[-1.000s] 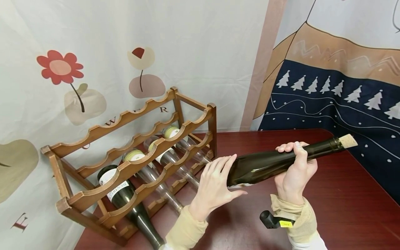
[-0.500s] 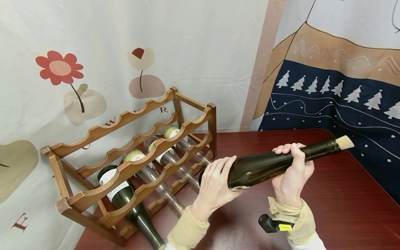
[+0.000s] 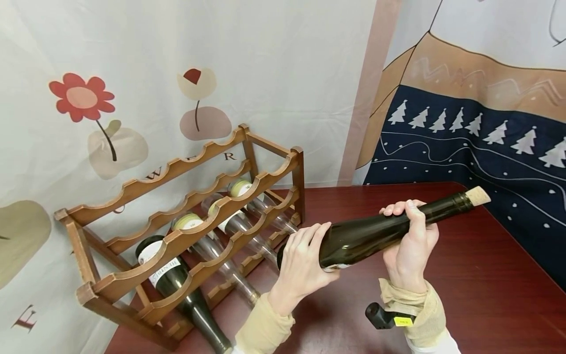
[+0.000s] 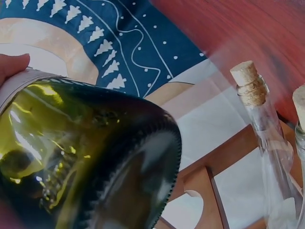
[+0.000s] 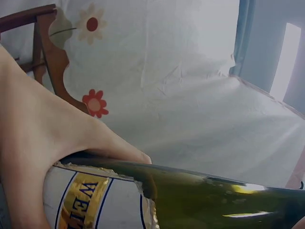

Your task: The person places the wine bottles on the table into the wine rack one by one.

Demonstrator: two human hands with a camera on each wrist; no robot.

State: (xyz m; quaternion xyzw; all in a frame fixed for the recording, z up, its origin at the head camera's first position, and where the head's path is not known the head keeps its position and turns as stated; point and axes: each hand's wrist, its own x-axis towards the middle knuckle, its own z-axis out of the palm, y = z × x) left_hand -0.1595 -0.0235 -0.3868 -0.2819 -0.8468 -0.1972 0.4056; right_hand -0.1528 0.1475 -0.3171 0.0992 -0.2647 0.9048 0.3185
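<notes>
A dark green wine bottle (image 3: 367,239) with a cork (image 3: 479,195) in its mouth is held slanting above the table, its neck up to the right. My right hand (image 3: 409,248) grips it where the neck begins, thumb across the top. Round the body near the base, my left hand (image 3: 302,265) holds it with fingers over the far side. The round base, with a ridged edge, faces the rack in the left wrist view. A torn white label (image 5: 128,200) with a gold band shows beside the left hand in the right wrist view.
A wooden wine rack (image 3: 212,246) stands left on the dark red table (image 3: 486,295). Its lower row holds a dark bottle (image 3: 203,314) and several clear bottles, necks pointing forward. Printed cloths (image 3: 287,73) hang behind.
Both hands have shifted the bottle slightly left, so its base shows left of my left hand. My left thumb has drawn in close to the bottle. The head view has turned slightly right.
</notes>
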